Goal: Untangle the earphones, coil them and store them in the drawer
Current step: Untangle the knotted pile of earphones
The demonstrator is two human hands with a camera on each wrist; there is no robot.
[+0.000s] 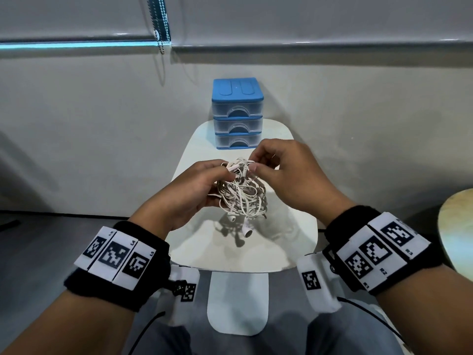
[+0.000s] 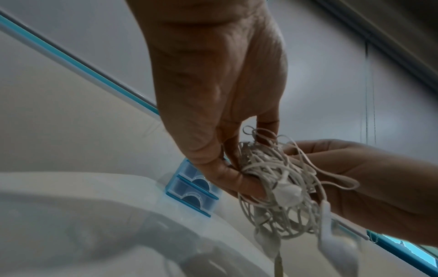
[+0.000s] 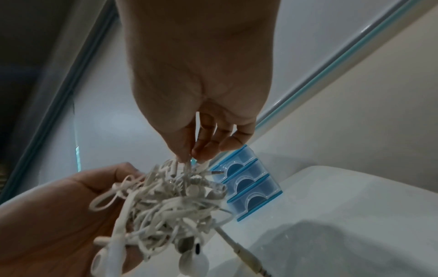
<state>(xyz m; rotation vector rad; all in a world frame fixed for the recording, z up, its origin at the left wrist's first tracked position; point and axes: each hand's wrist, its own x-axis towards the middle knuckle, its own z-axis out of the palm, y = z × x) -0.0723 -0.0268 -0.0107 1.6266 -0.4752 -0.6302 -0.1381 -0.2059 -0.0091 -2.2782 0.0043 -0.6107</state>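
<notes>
A tangled bundle of white earphones (image 1: 240,193) hangs in the air above the white table (image 1: 289,242). My left hand (image 1: 220,181) grips the bundle from the left, thumb on top and fingers curled beneath. My right hand (image 1: 252,162) pinches a few strands at the bundle's top between thumb and forefinger. Two earbuds (image 1: 247,230) dangle below. In the right wrist view the right hand (image 3: 189,157) nips the cable at the top of the earphones (image 3: 170,202), and the jack plug (image 3: 249,258) hangs low. The blue three-drawer unit (image 1: 237,116) stands behind, all drawers closed.
The drawer unit sits at the table's far end against the grey wall. A round wooden stool top (image 1: 455,226) shows at the right edge. A beaded blind chain (image 1: 160,34) hangs at the upper left. Bare table surface lies under the bundle.
</notes>
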